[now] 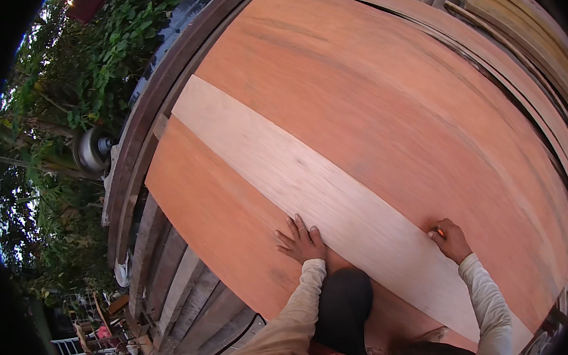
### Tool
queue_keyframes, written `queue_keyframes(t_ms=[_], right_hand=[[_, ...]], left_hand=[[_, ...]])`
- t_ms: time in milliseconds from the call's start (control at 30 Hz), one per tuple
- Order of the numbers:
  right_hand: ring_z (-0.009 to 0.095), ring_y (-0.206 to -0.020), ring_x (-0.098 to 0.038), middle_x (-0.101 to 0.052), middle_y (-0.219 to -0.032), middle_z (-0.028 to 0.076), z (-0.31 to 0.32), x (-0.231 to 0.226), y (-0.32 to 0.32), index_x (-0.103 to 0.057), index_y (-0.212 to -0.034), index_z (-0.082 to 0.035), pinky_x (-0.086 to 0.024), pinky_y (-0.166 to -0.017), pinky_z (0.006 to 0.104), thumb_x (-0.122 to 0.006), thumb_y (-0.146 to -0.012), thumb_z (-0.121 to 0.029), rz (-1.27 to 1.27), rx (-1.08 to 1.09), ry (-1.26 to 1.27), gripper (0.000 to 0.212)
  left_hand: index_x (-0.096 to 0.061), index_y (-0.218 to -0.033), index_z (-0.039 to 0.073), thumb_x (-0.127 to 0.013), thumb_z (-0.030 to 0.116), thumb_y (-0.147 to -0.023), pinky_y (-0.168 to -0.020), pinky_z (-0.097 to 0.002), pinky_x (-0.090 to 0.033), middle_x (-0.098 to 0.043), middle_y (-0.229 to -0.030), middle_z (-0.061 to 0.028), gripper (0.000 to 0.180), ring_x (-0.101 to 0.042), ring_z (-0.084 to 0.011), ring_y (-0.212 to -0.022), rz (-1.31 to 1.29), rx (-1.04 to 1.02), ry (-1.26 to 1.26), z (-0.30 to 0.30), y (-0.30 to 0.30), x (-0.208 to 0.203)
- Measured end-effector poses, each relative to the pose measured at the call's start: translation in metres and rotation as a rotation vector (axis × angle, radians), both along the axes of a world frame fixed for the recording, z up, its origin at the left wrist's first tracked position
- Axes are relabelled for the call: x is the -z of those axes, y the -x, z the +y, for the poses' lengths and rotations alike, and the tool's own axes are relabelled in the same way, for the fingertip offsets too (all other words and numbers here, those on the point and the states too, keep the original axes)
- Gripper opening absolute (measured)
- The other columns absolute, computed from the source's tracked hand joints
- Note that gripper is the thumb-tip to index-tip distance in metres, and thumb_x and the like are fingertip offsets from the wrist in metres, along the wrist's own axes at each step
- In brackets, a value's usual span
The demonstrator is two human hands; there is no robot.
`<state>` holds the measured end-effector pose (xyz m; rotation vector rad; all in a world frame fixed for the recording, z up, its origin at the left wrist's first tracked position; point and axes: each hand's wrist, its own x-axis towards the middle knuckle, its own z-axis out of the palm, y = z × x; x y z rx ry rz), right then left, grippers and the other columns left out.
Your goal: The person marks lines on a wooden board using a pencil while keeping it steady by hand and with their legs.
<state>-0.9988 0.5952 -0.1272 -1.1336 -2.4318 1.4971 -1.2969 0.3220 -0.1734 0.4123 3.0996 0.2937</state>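
Note:
A large reddish-brown plywood sheet spreads out before me. Across it runs a long pale wooden strip, from the far left to the near right. My left hand presses flat with spread fingers, at the strip's near-left edge. On the strip's other long edge, my right hand is closed around a small orange object. Most of that object is hidden in the fingers, so its kind cannot be made out. My dark-trousered knee rests between the arms, by the strip.
Wooden beams and planks lie under and beside the sheet at left. More stacked boards lie at the far right. A round metal object stands near green bushes. A black cable curves at lower left, near a white ladder-like rack.

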Motion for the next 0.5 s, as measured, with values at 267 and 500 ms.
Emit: queue_keyframes(t_ms=[267,500], right_hand=[[0.017,-0.07,-0.065,-0.065,-0.093,0.009,-0.038,-0.057,-0.22,-0.067,-0.109,0.0,-0.054,-0.062,0.0321,-0.062,-0.099,-0.025,-0.244,0.653,0.224,0.028],[0.016,-0.067,-0.065,-0.063,-0.087,0.006,-0.171,0.037,-0.337,-0.062,-0.112,-0.004,-0.048,-0.055,0.0314,-0.057,-0.099,-0.032,-0.149,1.554,0.261,0.031]], left_hand=[[-0.029,-0.16,0.03,-0.035,0.053,-0.1,-0.114,-0.0721,-0.007,-0.026,-0.167,0.0041,0.064,-0.011,-0.0482,-0.152,0.057,0.102,0.175,0.042,0.012,0.035],[-0.024,-0.16,0.042,-0.025,0.063,-0.103,-0.112,-0.0611,-0.022,-0.027,-0.165,0.0208,0.061,-0.027,-0.0404,-0.148,0.302,-0.091,0.311,-0.005,0.038,0.041]])
